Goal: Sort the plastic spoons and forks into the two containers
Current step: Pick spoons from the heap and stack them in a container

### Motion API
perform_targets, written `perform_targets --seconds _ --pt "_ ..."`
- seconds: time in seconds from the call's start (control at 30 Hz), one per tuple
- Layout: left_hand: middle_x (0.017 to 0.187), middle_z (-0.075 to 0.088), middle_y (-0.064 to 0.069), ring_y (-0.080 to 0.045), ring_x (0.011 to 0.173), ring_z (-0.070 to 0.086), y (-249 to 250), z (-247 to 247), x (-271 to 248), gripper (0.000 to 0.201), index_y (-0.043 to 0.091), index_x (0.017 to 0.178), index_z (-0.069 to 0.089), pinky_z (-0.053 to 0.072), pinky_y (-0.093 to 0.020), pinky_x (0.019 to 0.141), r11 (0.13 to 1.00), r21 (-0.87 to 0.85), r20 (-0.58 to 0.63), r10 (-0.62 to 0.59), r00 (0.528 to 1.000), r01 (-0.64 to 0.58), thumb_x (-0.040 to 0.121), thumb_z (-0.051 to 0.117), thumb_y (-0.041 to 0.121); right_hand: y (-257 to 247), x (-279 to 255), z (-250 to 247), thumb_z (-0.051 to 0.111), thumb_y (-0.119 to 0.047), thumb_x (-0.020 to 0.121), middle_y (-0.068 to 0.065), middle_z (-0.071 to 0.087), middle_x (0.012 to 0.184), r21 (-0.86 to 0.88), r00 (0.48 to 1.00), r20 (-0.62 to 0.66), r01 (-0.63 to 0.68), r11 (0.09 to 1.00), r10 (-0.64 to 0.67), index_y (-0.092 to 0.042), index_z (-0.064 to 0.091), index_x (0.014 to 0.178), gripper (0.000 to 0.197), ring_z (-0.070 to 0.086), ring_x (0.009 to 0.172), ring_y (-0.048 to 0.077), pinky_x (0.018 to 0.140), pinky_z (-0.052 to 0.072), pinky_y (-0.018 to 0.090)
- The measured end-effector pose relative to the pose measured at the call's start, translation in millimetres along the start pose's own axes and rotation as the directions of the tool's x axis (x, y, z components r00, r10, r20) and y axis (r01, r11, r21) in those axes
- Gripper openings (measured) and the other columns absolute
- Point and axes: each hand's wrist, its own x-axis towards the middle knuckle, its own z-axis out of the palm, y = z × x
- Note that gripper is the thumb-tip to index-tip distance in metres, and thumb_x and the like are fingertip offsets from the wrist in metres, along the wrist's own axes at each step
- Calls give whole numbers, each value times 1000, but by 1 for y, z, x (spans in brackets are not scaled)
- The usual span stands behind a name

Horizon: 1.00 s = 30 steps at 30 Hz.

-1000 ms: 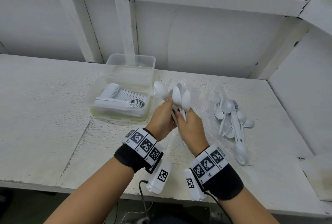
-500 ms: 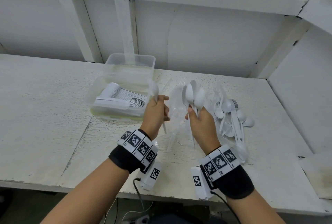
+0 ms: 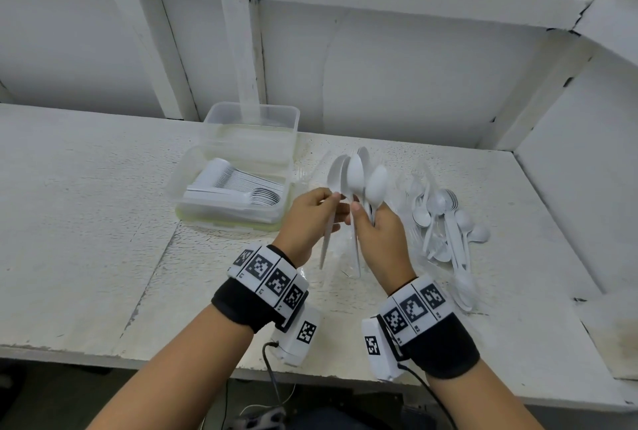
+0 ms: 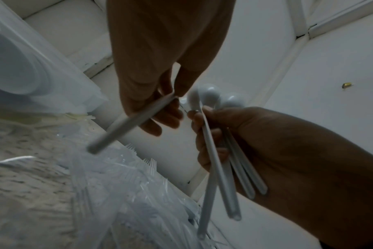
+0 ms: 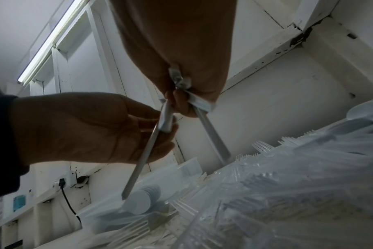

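My left hand (image 3: 333,202) pinches one white plastic spoon (image 3: 336,172) by its neck, bowl up and handle hanging down. Close to its right, my right hand (image 3: 362,214) grips a bundle of white spoons (image 3: 355,174), bowls up, above the table. In the left wrist view the left hand's fingers (image 4: 160,118) curl round the spoon handle (image 4: 134,121), next to the bundle (image 4: 221,151). The near clear container (image 3: 193,167) holds stacked white spoons. Behind it stands a second clear container (image 3: 252,112). Clear plastic forks (image 5: 287,168) lie on the table under my hands.
A loose heap of white spoons (image 3: 445,222) lies on the white table (image 3: 86,205) to the right of my hands. A white wall with posts runs behind the containers, and a side wall closes off the right. The table's front edge is close to my wrists.
Half a second ago my hands were apart, the left one holding a spoon nearer the containers. Now the left hand is back beside the right hand's bundle, pinching a spoon.
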Motion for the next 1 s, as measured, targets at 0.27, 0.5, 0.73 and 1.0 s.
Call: perform_targets --seconds 0.27,0.5,0.73,1.0 --pt "83 72 -6 -13 77 69 -4 1 -5 22 5 86 68 57 -26 72 987 -149 150 -39 988 61 96 48 7 2 3 -1 49 -23 96 0 54 83 -41 999 -44 -17 999 15 -23 50 81 15 52 75 9 60 37 10" --pt "81 69 -9 -13 69 68 -8 2 -4 16 5 83 66 56 -22 67 987 -150 116 -44 992 61 93 54 5 5 1 0 52 -22 94 -3 61 82 55 998 -46 -50 997 53 -15 57 106 15 57 71 5 62 42 16" --pt "79 70 -6 -14 69 68 -6 0 -4 10 7 95 66 57 -24 69 980 -164 153 -87 984 112 89 59 5 7 5 -8 51 -23 95 -15 53 55 83 997 6 -76 994 76 -17 60 94 11 51 50 -3 50 36 10" --pt "79 67 -10 -17 68 67 -6 3 -4 10 0 89 65 59 -27 70 978 -134 163 -137 977 159 90 56 1 7 6 -9 45 -29 98 -14 47 45 155 983 114 -161 975 144 -20 56 82 21 41 40 -1 45 34 14"
